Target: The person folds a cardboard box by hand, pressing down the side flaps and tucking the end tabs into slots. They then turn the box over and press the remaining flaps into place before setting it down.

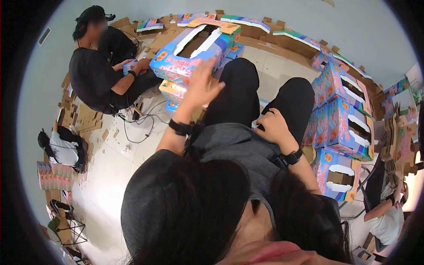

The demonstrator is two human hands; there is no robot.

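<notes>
My left hand (203,86) is raised with its fingers apart, overlapping the near edge of a blue printed carton (172,66). That carton has a long cut-out in its top with white flaps beside it, and it sits on top of other cartons, including a yellow one (172,88). Resting on my right thigh (289,95), my right hand (276,128) has loosely bent fingers and shows nothing in its grasp. Each wrist wears a black band.
Stacked blue cartons (340,121) stand at my right. Along the wall runs a row of flattened cardboard (282,39). At the left a seated person (95,66) handles a small blue box (130,66). Cables (145,128) lie on the floor. Other people sit farther off.
</notes>
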